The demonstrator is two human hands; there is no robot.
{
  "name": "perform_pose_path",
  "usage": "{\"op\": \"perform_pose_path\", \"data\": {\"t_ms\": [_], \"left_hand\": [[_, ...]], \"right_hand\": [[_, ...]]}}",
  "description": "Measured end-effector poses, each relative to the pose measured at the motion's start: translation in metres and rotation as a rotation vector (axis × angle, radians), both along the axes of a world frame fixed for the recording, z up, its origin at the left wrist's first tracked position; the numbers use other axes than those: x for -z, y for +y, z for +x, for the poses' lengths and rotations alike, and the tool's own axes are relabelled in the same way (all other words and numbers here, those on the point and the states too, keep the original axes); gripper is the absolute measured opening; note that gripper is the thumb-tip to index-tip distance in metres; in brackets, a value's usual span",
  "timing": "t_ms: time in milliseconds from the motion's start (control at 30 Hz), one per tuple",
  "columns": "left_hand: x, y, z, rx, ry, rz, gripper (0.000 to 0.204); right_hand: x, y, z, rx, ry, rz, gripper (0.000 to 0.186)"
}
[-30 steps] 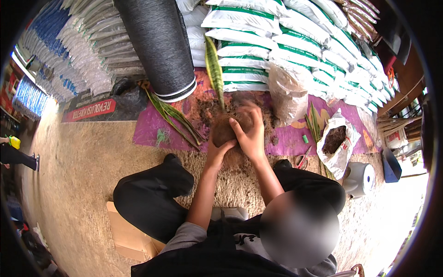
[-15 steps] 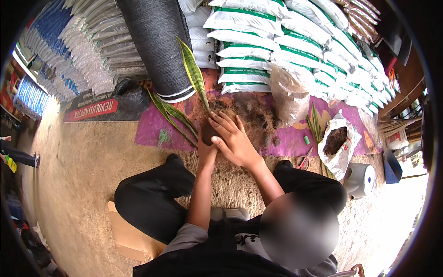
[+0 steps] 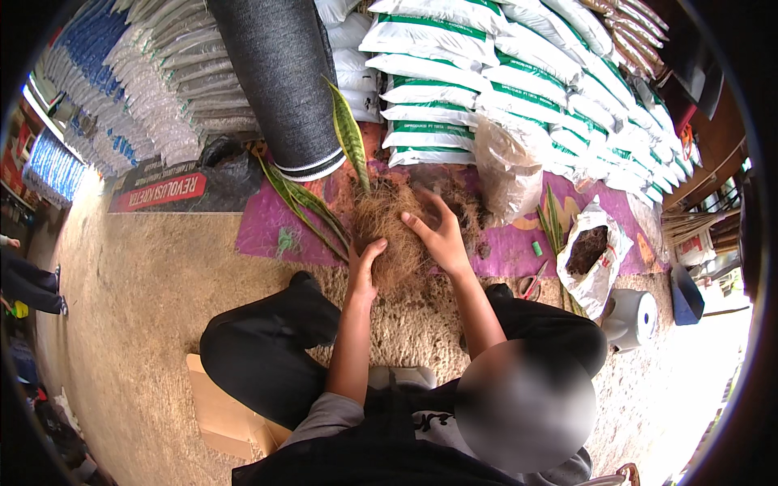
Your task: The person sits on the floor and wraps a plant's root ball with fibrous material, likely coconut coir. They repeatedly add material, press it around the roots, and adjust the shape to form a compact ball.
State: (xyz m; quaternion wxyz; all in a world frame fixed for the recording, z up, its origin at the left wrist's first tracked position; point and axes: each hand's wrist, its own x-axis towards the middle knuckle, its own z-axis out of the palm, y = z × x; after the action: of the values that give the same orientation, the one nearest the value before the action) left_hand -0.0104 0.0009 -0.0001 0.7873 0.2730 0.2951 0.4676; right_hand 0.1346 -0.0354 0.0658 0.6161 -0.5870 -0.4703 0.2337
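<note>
Between my hands sits a shaggy brown clump of coconut fibre [image 3: 393,247], at the base of an upright snake plant leaf [image 3: 348,134] with yellow edges. My left hand [image 3: 364,266] is cupped round its left side, thumb on top and fingers partly hidden behind it. On the other side my right hand [image 3: 441,235] curves against the fibre, its thumb pressing in and its fingers slightly blurred. The soil and roots at the leaf's foot are now covered by fibre. More snake plant leaves [image 3: 304,202] lie just to the left.
A purple sheet [image 3: 519,239] lies under the work. To the right are scissors [image 3: 531,285], a green spool [image 3: 537,248], an open white sack of soil [image 3: 624,243] and more snake plant leaves [image 3: 554,219]. Behind stand a dark mesh roll [image 3: 275,81], a clear bag [image 3: 509,166] and stacked sacks [image 3: 429,109].
Coconut fibre now covers the dark root ball that my hands were pressing. My right hand has moved right, off my left, and the leaf has shifted slightly right.
</note>
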Motion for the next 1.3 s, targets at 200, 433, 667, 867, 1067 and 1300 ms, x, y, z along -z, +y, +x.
{"op": "perform_pose_path", "data": {"t_ms": [200,433,667,867,1067,1300], "left_hand": [[-0.018,-0.016,0.009,0.074,-0.079,-0.093,0.051],[0.003,0.001,0.006,-0.049,0.104,-0.073,0.047],[-0.040,-0.014,0.012,-0.082,-0.308,-0.033,0.057],[-0.005,-0.002,0.004,-0.165,-0.163,-0.111,0.058],[-0.025,-0.010,0.008,-0.203,-0.002,-0.162,0.056],[-0.040,-0.013,0.007,-0.082,0.226,0.150,0.059]], "right_hand": [[0.008,-0.002,0.002,0.042,0.036,-0.054,0.017],[-0.048,-0.020,-0.007,0.310,-0.590,0.356,0.039],[-0.016,-0.014,-0.042,-0.092,-0.719,0.049,0.057],[-0.015,-0.006,-0.043,-0.147,-0.296,0.095,0.069],[0.005,-0.003,-0.041,-0.380,0.336,0.039,0.078],[0.017,-0.009,-0.033,-0.360,0.620,0.044,0.077]]}}
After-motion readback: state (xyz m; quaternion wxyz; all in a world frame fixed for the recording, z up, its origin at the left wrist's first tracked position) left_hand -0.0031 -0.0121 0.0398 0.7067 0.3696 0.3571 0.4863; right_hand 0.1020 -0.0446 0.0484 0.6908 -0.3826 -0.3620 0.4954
